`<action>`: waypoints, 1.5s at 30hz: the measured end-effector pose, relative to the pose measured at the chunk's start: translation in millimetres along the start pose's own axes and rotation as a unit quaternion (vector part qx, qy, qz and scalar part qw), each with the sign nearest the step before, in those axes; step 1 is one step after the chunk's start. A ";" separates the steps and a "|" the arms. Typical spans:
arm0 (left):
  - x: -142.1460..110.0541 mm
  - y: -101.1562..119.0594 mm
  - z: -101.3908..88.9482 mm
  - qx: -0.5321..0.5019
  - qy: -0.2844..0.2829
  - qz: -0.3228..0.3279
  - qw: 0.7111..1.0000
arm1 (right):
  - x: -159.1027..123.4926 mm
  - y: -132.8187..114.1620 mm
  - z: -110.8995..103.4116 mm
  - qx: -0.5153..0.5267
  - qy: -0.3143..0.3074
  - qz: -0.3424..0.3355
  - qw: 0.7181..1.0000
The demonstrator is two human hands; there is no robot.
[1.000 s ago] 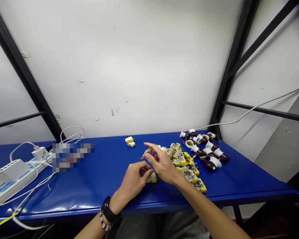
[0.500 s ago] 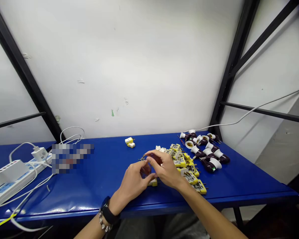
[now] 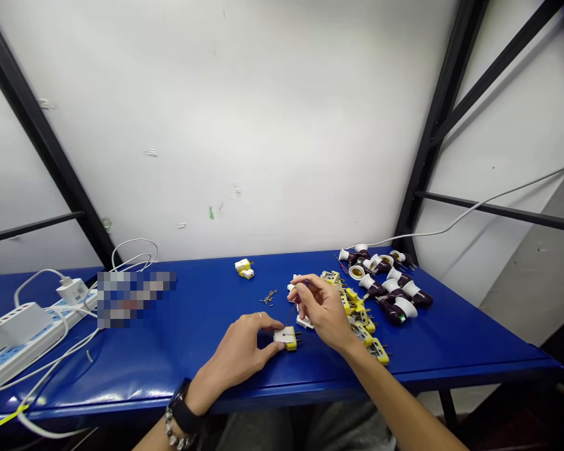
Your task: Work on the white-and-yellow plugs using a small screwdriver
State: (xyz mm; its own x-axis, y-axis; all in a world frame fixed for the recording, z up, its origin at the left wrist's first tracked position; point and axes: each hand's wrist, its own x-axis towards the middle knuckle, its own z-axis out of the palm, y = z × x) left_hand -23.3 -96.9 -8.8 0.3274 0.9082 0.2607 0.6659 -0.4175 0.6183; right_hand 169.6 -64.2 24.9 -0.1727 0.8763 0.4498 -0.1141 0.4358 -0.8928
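My left hand (image 3: 247, 344) pinches a yellow-and-white plug (image 3: 286, 337) between thumb and fingers, down on the blue tabletop, its prongs pointing right. In my right hand (image 3: 323, 310) is a slim screwdriver (image 3: 290, 316); its thin shaft slants down to the plug's white face, and the fingers hide most of its handle. Beyond the plug lies a small scatter of screws (image 3: 269, 297). Several opened yellow plug halves (image 3: 357, 307) are heaped to the right of my right hand, partly covered by it. White plug covers (image 3: 304, 321) lie beside and under that hand.
Two plugs (image 3: 244, 268) lie near the wall. Dark lamp holders with white collars (image 3: 395, 288) crowd the right, a second screwdriver (image 3: 341, 266) beside them. Power strips (image 3: 32, 338) and white cables take up the left. Black frame posts (image 3: 432, 138) stand at the back.
My hands, close together before, have moved apart. The left now steadies the plug on the table, and the screwdriver shows in my right hand. The screws are more fully uncovered.
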 end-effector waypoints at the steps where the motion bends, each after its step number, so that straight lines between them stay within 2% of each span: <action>1: 0.3 0.3 0.0 -0.003 0.007 0.004 1.000 | -0.4 -0.6 -1.1 -0.001 -0.001 -0.002 1.000; 5: 0.8 0.7 -1.3 -0.007 0.022 0.011 1.000 | -0.3 -4.0 -6.2 -0.004 0.017 -0.014 1.000; 9: 1.5 -0.5 -2.5 0.012 -0.015 0.022 1.000 | -0.1 -6.4 -7.9 -0.012 0.026 -0.014 0.999; 15: 2.0 -1.1 -1.5 -0.005 -0.015 0.030 0.999 | -5.1 0.9 -2.0 -0.039 -0.024 0.000 0.999; 19: 1.0 -1.7 -2.5 0.001 -0.017 0.033 0.999 | -7.2 4.6 2.6 -0.095 -0.059 -0.003 0.994; 23: 1.2 0.9 -5.0 0.006 -0.011 0.045 0.999 | -5.6 -0.3 3.2 -0.128 -0.090 -0.002 0.988; 25: 3.5 5.0 -4.2 0.003 -0.006 0.059 0.998 | -3.0 -4.7 2.3 -0.131 -0.124 -0.003 0.984; 27: 7.7 9.4 -0.4 -0.006 0.005 0.063 0.998 | 0.3 -8.6 1.7 -0.122 -0.168 -0.002 0.978; 29: 12.7 11.8 6.0 -0.023 0.024 0.052 0.998 | 3.2 -10.9 2.4 -0.120 -0.186 -0.006 0.975; 34: 19.5 9.6 15.9 -0.053 0.083 0.026 0.995 | 5.0 -8.2 6.4 -0.175 -0.107 -0.020 0.979; 36: 18.5 8.6 13.2 -0.054 0.072 0.044 0.995 | 4.1 -6.5 6.4 -0.180 -0.112 -0.020 0.977; 38: 17.1 8.4 9.4 -0.057 0.047 0.063 0.995 | 3.1 -6.0 5.8 -0.167 -0.142 -0.017 0.976; 41: 16.6 9.2 7.1 -0.045 0.041 0.041 0.997 | 1.4 -5.9 6.3 -0.150 -0.171 -0.015 0.974; 45: 15.9 8.1 7.6 -0.007 0.051 0.010 0.999 | 0.8 -1.4 8.7 -0.111 -0.132 -0.003 0.985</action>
State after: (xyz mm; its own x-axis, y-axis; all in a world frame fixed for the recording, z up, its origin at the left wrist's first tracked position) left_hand -7.6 -86.1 -5.2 0.2701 0.8980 0.3473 0.6498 -0.4362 0.6224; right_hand 161.1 -65.9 26.7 -0.4242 0.8022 0.4201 0.0952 0.5009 -0.8603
